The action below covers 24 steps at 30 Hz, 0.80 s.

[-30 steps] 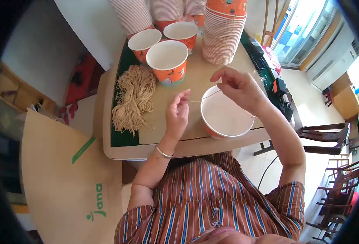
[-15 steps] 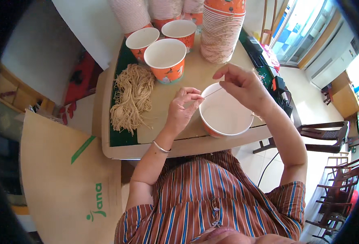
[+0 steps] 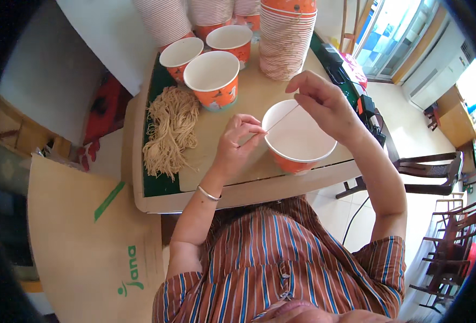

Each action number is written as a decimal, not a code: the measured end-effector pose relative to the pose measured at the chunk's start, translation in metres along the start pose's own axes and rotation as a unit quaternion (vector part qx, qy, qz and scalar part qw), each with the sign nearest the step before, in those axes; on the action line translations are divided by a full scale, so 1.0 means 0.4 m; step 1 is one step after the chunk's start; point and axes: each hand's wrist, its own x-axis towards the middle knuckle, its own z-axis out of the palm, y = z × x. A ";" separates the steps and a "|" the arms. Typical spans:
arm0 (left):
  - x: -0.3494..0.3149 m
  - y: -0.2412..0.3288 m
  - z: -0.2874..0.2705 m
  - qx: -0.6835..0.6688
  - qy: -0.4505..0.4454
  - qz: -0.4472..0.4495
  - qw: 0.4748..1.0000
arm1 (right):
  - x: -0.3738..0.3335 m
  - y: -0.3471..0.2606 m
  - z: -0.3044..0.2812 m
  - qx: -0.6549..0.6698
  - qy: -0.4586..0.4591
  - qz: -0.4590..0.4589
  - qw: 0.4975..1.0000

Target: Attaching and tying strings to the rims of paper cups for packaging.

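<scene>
head | left hand [image 3: 237, 141] and right hand [image 3: 324, 102] each pinching thin string [image 3: 281, 116] over paper cup [image 3: 298, 135] | tan desk [image 3: 259, 97], green edge | string bundle [image 3: 169, 129] left | tiled floor [image 3: 405, 124], wooden chairs [image 3: 442, 172]

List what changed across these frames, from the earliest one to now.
The left hand and right hand moved apart a little, drawing the thin pale string taut across the rim of the near orange paper cup with the white inside. The tan string bundle, three open orange cups and stacked cups stayed put.
</scene>
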 end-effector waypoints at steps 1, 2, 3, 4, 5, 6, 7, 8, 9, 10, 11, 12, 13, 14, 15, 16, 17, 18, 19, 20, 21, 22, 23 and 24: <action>0.000 0.003 -0.002 -0.003 -0.004 0.002 1.000 | 0.000 0.004 -0.002 0.002 -0.003 -0.017 1.000; 0.001 0.008 -0.005 0.028 0.003 0.012 1.000 | 0.000 -0.001 -0.008 0.000 0.002 -0.016 1.000; 0.005 0.007 -0.007 0.055 0.009 0.021 0.998 | 0.004 -0.005 -0.014 -0.009 -0.024 0.001 1.000; 0.008 0.015 -0.009 0.082 0.003 0.042 0.996 | 0.007 -0.008 -0.019 -0.018 -0.050 0.019 0.998; 0.009 0.016 -0.007 0.076 -0.001 0.045 0.996 | 0.010 -0.007 -0.023 -0.021 -0.059 0.031 0.998; 0.008 0.020 -0.008 0.100 -0.019 0.066 0.993 | 0.011 -0.012 -0.027 -0.023 -0.056 0.031 0.998; 0.010 0.022 -0.008 0.124 -0.036 0.086 0.988 | 0.011 -0.019 -0.033 -0.034 -0.078 0.042 0.996; 0.014 0.020 -0.007 0.122 -0.038 0.089 0.988 | 0.011 -0.023 -0.036 -0.045 -0.100 0.053 0.993; 0.017 0.022 -0.004 0.118 -0.056 0.103 0.986 | 0.007 -0.021 -0.035 -0.030 -0.096 0.037 0.994; 0.021 0.026 0.000 0.113 -0.074 0.117 0.984 | 0.004 -0.023 -0.034 -0.031 -0.093 0.038 0.994; 0.021 0.035 0.003 0.111 -0.076 0.119 0.984 | 0.001 -0.025 -0.032 -0.039 -0.092 0.033 0.994; 0.027 0.059 0.004 0.113 -0.090 0.112 0.983 | 0.000 -0.025 -0.031 -0.046 -0.091 0.028 0.994; 0.030 0.072 0.007 0.115 -0.103 0.105 0.982 | -0.001 -0.028 -0.030 -0.034 -0.093 0.037 0.994; 0.031 0.071 0.012 0.112 -0.106 0.106 0.982 | -0.005 -0.026 -0.036 -0.034 -0.090 0.039 0.995; 0.033 0.072 0.012 0.114 -0.128 0.109 0.979 | -0.006 -0.027 -0.040 -0.046 -0.091 0.032 0.994; 0.034 0.072 0.012 0.116 -0.150 0.112 0.975 | -0.007 -0.028 -0.044 -0.057 -0.092 0.025 0.994; 0.035 0.068 0.009 0.116 -0.152 0.113 0.975 | -0.008 -0.032 -0.049 -0.057 -0.090 0.026 0.994; 0.036 0.061 0.006 0.117 -0.162 0.118 0.973 | -0.009 -0.036 -0.053 -0.062 -0.096 0.035 0.993; 0.036 0.054 0.004 0.117 -0.172 0.124 0.970 | -0.010 -0.038 -0.056 -0.067 -0.102 0.044 0.992; 0.035 0.045 0.006 0.118 -0.172 0.124 0.970 | -0.011 -0.034 -0.057 -0.067 -0.102 0.043 0.992; 0.035 0.036 0.010 0.118 -0.165 0.136 0.970 | -0.014 -0.028 -0.059 -0.064 -0.100 0.041 0.992; 0.035 0.030 0.013 0.117 -0.157 0.147 0.969 | -0.016 -0.024 -0.061 -0.061 -0.099 0.038 0.992; 0.036 0.028 0.018 0.117 -0.158 0.148 0.969 | -0.017 -0.024 -0.063 -0.061 -0.098 0.038 0.993; 0.036 0.027 0.022 0.121 -0.145 0.153 0.970 | -0.018 -0.023 -0.062 -0.058 -0.096 0.039 0.993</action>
